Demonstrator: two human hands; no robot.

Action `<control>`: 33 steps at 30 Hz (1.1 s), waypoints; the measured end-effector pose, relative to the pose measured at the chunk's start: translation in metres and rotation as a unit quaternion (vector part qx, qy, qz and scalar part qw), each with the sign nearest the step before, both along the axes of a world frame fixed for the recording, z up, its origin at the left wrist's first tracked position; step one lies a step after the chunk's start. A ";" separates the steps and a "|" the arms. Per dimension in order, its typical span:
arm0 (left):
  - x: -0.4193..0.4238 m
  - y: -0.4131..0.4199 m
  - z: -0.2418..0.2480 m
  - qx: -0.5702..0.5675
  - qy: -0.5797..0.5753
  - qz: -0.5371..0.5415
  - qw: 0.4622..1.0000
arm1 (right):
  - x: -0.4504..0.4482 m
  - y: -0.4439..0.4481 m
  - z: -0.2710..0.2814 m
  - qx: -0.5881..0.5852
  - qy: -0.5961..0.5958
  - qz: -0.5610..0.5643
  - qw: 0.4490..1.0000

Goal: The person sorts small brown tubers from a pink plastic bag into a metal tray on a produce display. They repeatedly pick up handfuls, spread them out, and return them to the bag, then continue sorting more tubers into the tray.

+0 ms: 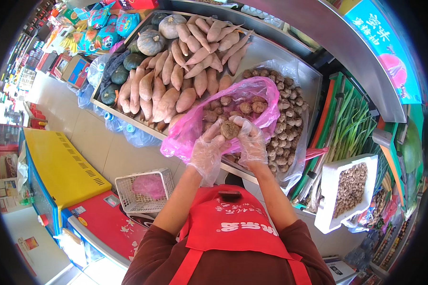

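Observation:
A round brown taro corm is held up between my two hands, over an opened pink plastic bag. My left hand grips it from the left with its fingertips, and my right hand has its fingers against the right side. Both hands wear clear plastic gloves. Several more taro corms lie inside the bag. To the right of the bag, a pile of taro corms sits on a clear plastic sheet.
The metal display bin also bears sweet potatoes and pumpkins. At right stand green onions and a white foam box of peanuts. A white plastic basket and a red-topped freezer are at lower left.

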State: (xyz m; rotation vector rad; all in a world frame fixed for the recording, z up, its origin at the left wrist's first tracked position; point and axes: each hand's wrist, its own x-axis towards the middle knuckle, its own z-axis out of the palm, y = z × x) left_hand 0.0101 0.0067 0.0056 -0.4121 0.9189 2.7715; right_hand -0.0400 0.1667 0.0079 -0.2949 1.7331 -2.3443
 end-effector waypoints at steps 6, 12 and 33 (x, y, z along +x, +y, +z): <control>0.003 0.009 0.011 -0.030 0.076 0.024 0.996 | 0.009 0.007 0.024 0.079 0.031 -0.005 0.996; 0.006 0.013 0.003 -0.229 0.138 0.079 0.960 | 0.017 0.001 0.041 0.269 0.207 -0.079 0.937; 0.015 -0.001 0.006 0.025 0.048 0.111 0.992 | 0.014 -0.012 0.029 0.120 -0.118 -0.085 0.982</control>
